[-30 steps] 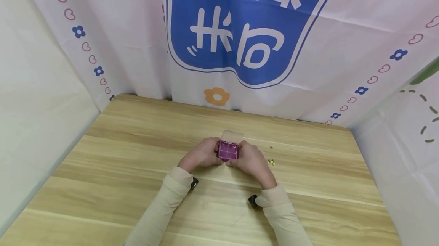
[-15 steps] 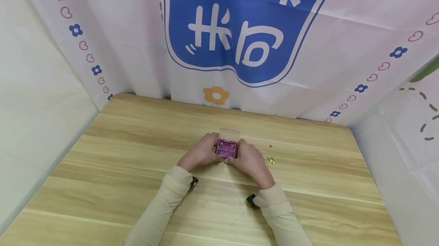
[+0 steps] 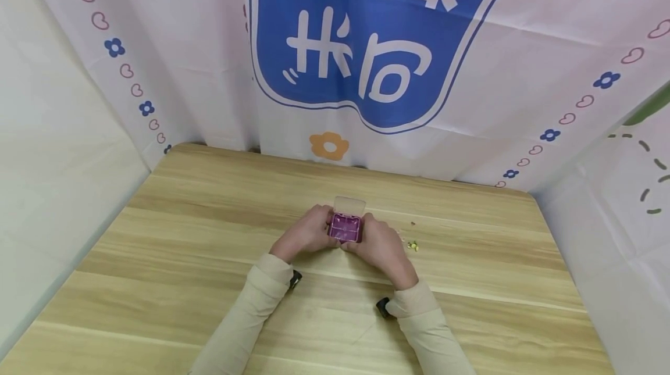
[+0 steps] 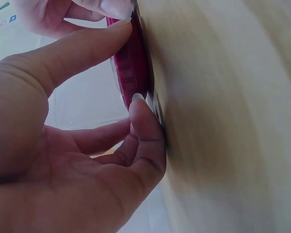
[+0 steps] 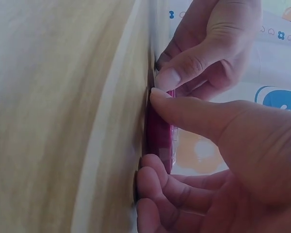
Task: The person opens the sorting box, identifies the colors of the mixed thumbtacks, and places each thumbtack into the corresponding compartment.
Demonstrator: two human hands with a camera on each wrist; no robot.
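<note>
Between both hands is a small magenta compartment box with a thin divider cross inside and its clear lid raised at the far side. My left hand grips its left side. In the left wrist view, the thumb lies on the box's near wall and the fingers curl around its end. My right hand holds the right side, thumb on the near wall and fingers curled at the end. The two thumb tips meet at the front. The box sits right at the tabletop.
Just right of the right hand lie small yellow-green pieces and a tiny brown speck on the wood-grain table. A printed cloth hangs along the table's back edge. Pale walls stand at both sides.
The box has shifted very slightly left and turned a little in both hands, its raised lid now straight behind it. Both hands keep their hold.
</note>
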